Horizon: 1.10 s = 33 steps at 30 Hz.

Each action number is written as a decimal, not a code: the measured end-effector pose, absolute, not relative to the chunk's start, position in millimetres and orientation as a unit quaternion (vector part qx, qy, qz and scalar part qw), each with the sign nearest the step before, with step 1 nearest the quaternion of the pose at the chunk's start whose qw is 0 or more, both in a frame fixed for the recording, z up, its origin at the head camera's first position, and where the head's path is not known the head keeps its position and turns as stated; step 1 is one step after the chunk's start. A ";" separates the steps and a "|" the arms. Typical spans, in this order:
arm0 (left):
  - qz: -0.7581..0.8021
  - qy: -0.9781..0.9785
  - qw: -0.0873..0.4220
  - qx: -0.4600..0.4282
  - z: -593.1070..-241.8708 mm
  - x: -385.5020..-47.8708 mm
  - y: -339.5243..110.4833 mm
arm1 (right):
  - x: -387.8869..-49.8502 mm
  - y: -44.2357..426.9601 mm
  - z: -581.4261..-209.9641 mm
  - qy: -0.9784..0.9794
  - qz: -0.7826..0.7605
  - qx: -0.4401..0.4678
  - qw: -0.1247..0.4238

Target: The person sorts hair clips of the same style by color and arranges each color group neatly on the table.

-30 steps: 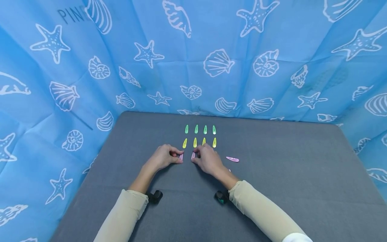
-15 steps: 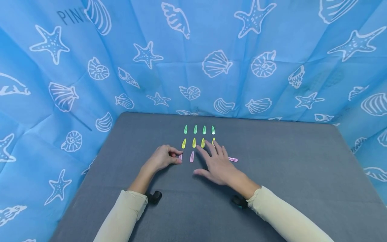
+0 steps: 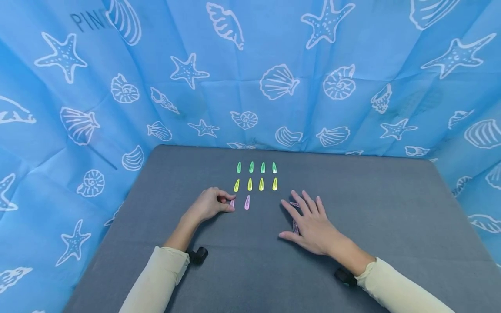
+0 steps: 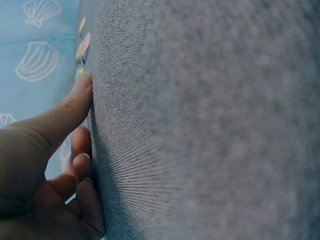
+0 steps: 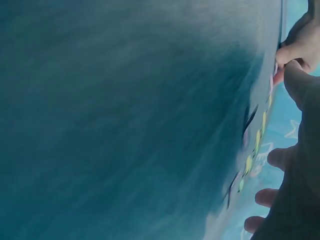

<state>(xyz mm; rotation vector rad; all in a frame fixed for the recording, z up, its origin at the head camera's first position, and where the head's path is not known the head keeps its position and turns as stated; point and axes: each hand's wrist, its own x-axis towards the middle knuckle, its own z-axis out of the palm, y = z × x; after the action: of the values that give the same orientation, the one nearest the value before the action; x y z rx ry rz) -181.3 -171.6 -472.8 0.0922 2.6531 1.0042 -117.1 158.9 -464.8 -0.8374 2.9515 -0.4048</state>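
Observation:
My left hand [image 3: 211, 204] pinches a pink snap hair clip [image 3: 232, 203] by its two ends, thumb near and fingertips far, on the grey table. Just right of it lies a second pink clip [image 3: 247, 202], upright in line with the rows beyond. My right hand [image 3: 315, 228] hovers with fingers spread over two more pink clips. One clip [image 3: 295, 204] lies sideways under its fingers; the other clip [image 3: 295, 227] is partly hidden beside the thumb. In the right wrist view the right fingers [image 5: 267, 197] stand apart, holding nothing.
Beyond the hands lie a row of several yellow clips [image 3: 250, 184] and, farther back, a row of several green clips [image 3: 252, 167]. A blue curtain [image 3: 282, 87] with white shells hangs along the table's [image 3: 391, 208] back and left edges.
My right hand let go of the second pink clip and moved right, its fingers spreading over the two loose pink clips. The left hand keeps its pinch in place.

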 end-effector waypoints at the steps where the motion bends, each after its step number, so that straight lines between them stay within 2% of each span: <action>1: 0.350 0.924 0.151 0.032 -472.9 -181.4 -172.1 | -116.5 162.2 -464.8 0.954 -0.131 -0.270 0.026; 5: 0.351 0.924 0.148 0.029 -473.8 -181.7 -173.1 | -114.7 170.4 -466.2 0.955 -0.128 -0.266 0.032; 14: 0.349 0.924 0.155 0.022 -472.9 -182.1 -170.7 | -110.5 174.8 -464.2 0.947 -0.140 -0.286 -0.031; 18: 0.348 0.924 0.155 0.019 -471.9 -182.1 -170.2 | -112.7 175.3 -462.7 0.940 -0.175 -0.292 -0.036; 27: 0.347 0.925 0.152 0.016 -473.9 -182.0 -170.1 | -114.3 176.0 -458.4 0.925 -0.214 -0.313 0.036; 33: 0.348 0.925 0.155 0.011 -472.1 -181.1 -169.2 | -116.8 178.5 -449.3 0.913 -0.240 -0.312 0.106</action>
<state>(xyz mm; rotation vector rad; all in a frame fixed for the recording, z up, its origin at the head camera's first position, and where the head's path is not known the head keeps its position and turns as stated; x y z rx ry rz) -181.1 -169.2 -472.1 0.0312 2.6485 0.9960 -116.8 178.5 -449.3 -0.9177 2.6905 -0.7067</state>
